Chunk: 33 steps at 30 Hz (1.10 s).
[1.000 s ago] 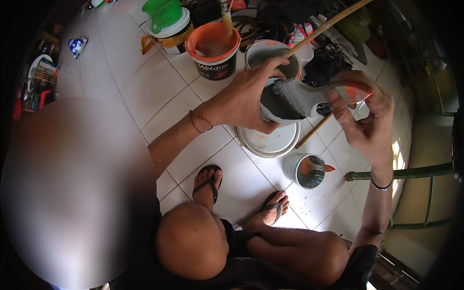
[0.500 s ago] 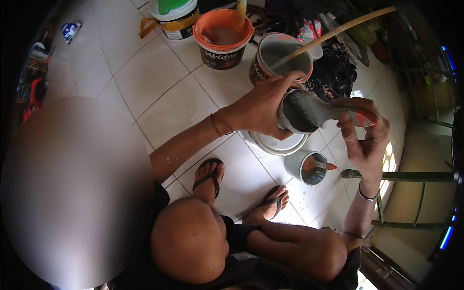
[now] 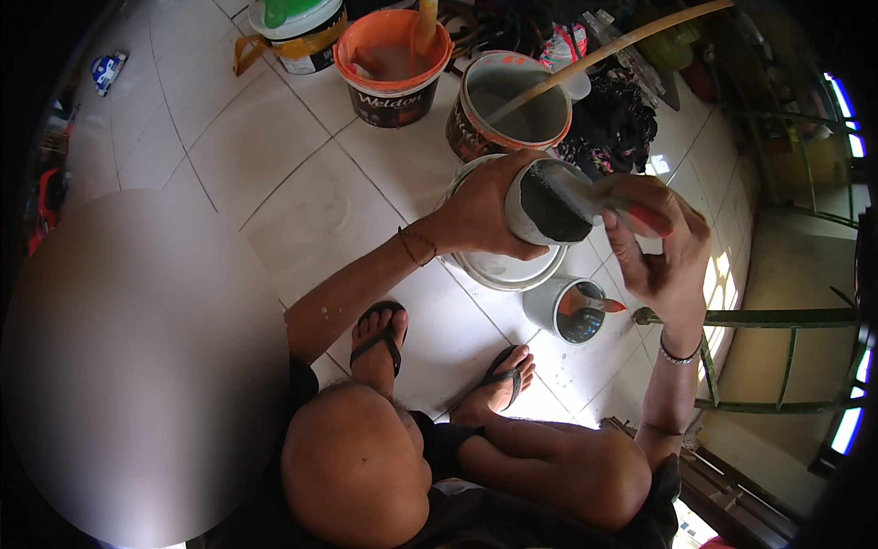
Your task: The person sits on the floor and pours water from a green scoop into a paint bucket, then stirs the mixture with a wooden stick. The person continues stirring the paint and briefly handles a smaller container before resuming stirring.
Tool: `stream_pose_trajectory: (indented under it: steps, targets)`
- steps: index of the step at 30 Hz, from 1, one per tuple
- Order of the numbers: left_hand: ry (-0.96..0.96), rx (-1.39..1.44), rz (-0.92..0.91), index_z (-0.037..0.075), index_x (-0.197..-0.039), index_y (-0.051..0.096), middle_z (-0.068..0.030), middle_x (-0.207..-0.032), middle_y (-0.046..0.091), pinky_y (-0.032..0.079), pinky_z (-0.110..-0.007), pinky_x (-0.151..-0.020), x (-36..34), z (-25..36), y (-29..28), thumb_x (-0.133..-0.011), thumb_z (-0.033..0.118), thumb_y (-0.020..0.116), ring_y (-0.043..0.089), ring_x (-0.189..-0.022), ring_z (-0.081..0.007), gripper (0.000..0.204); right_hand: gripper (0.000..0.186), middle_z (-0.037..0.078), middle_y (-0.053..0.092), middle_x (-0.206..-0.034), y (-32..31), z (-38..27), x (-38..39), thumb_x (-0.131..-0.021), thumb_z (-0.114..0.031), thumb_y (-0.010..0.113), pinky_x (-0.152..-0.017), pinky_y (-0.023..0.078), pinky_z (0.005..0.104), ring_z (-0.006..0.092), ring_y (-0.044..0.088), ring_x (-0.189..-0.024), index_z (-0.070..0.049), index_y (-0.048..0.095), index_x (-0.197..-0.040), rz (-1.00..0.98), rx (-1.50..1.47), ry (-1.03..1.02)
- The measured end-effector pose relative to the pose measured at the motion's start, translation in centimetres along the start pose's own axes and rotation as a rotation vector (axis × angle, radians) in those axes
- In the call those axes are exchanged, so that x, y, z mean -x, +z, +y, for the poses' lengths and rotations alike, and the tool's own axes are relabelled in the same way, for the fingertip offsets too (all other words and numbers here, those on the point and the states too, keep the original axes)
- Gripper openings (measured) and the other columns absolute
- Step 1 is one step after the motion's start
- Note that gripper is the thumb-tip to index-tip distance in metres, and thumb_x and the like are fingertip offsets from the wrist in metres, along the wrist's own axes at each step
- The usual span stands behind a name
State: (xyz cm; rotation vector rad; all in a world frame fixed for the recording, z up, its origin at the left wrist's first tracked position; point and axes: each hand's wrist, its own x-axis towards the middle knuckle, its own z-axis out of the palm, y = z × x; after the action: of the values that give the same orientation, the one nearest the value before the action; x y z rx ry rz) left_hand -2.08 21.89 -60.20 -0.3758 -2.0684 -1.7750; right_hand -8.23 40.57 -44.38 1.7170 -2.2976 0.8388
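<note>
My left hand [image 3: 485,209] is wrapped round a small grey can [image 3: 519,218], tilted so its dark inside shows. A paintbrush [image 3: 647,220] with a red-tipped handle is pinched in the fingers of my right hand [image 3: 666,252]. Its grey-coated head reaches over the rim into the can's mouth; the bristle ends are hard to make out. Both hands are raised above a white-lidded pail [image 3: 512,272], partly hidden by my left hand. On the floor near my right hand stands another grey can [image 3: 541,306] with a second red-tipped brush [image 3: 594,302] leaning in it.
Behind my hands is a large bucket [image 3: 462,128] with a long wooden stick [image 3: 608,53]. Left of it stand an orange-rimmed bucket [image 3: 393,108] and a white pail [image 3: 311,44]. Dark patterned cloth [image 3: 613,137] lies behind. A green metal frame [image 3: 777,318] juts in at right.
My right hand has brought the brush closer in to the can held in my left hand. The whole view has shifted a little, so the floor things appear farther left.
</note>
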Motion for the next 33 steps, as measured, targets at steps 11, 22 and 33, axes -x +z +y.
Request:
stream_pose_trajectory:
  steps: [11, 22, 33]
  targets:
    - [0.023, 0.069, -0.003, 0.006, -0.131, 0.058, -0.0129, -0.122, 0.067, 0.051, -0.040, -0.103, 0.0, -0.1, 0.0, -0.060, 0.028, 0.094, 0.067, -0.112, -0.0259, 0.083, 0.042, 0.013, 0.070, -0.100, 1.3, -1.5, 0.8, -0.069, 0.000, 0.078, -0.059, 0.059, 0.0365, 0.0294, 0.071, -0.078, -0.001, 0.062, -0.108, -0.023, 0.179, -0.239]
    - [0.027, 0.013, -0.021, 0.005, -0.130, 0.058, -0.0121, -0.119, 0.069, 0.052, -0.041, -0.102, 0.1, 0.1, -0.2, -0.060, 0.029, 0.094, 0.068, -0.110, -0.0266, 0.082, 0.041, 0.014, 0.070, -0.100, 1.5, -1.9, 0.8, -0.069, 0.003, 0.079, -0.059, 0.059, 0.0357, 0.0290, 0.072, -0.078, -0.001, 0.062, -0.106, -0.033, 0.183, -0.267]
    - [0.037, -0.109, 0.057, 0.004, -0.138, 0.049, -0.0168, -0.128, 0.062, 0.047, -0.045, -0.106, 0.7, 0.7, 0.3, -0.058, 0.035, 0.095, 0.063, -0.118, -0.0340, 0.098, 0.023, 0.016, 0.074, -0.103, -0.1, -1.6, 1.6, -0.096, -0.003, 0.069, -0.074, 0.059, 0.0299, 0.0185, 0.072, -0.083, 0.002, 0.056, -0.114, 0.243, -0.352, 0.302]
